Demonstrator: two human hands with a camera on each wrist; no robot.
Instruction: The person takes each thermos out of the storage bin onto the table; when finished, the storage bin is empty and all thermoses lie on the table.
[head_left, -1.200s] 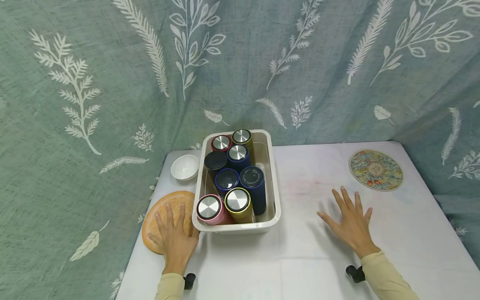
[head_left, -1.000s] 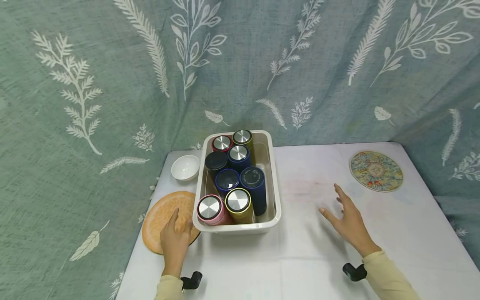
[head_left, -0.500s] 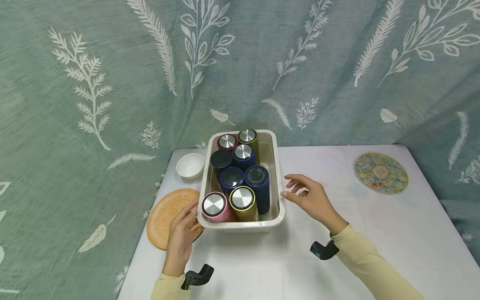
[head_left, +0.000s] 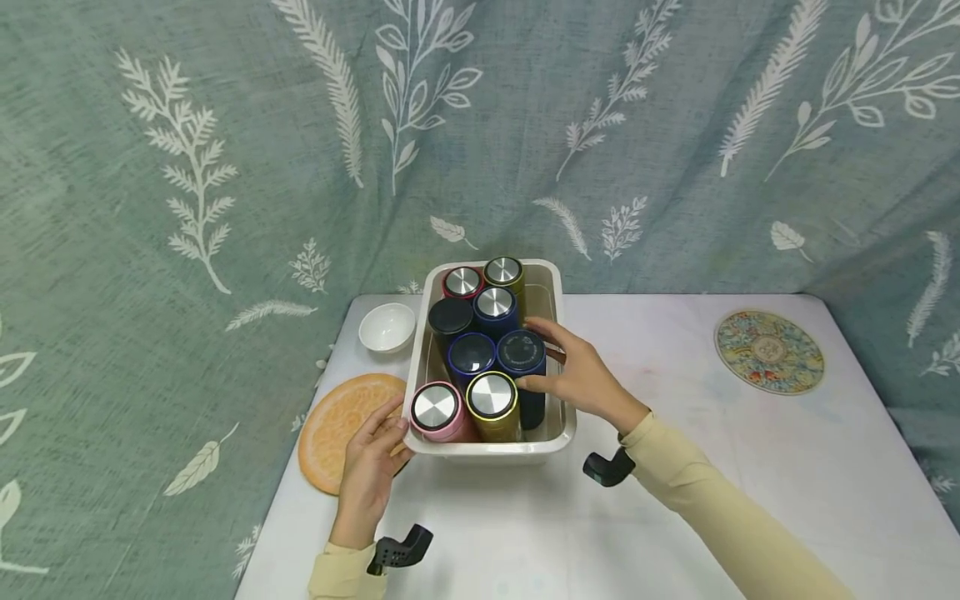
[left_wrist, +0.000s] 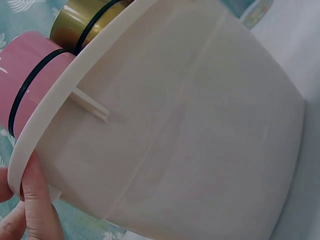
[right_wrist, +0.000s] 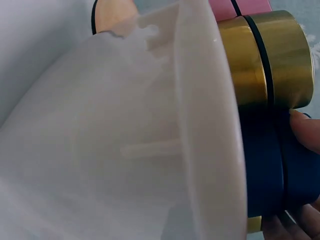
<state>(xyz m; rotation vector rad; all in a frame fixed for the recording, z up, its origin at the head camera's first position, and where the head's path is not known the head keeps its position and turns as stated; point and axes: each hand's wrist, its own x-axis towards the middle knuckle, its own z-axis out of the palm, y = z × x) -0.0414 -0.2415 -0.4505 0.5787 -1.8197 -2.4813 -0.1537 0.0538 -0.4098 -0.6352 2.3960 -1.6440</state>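
Note:
A cream plastic bin [head_left: 491, 449] stands on the white table, filled with several upright thermos bottles. At its near left corner my left hand [head_left: 367, 467] pinches the rim; the left wrist view shows fingers on both sides of the rim. My right hand [head_left: 581, 375] reaches over the right wall and grips a dark blue thermos [head_left: 521, 352] near its top, thumb on the near side. The right wrist view shows that blue thermos [right_wrist: 265, 170] beside a gold thermos [right_wrist: 272, 60]. A pink thermos [head_left: 435, 406] occupies the near left corner.
Behind the left hand lies a round orange-slice mat [head_left: 330, 433], partly covered by the bin. A white bowl [head_left: 387, 327] sits left of the bin. Toward the far right is a patterned round mat [head_left: 769, 352]. A leaf-print curtain [head_left: 480, 150] hangs behind the table.
Both hands have left their spread poses on and over the table. The left has taken hold of the bin's rim; the right has moved left and gripped the dark blue thermos.

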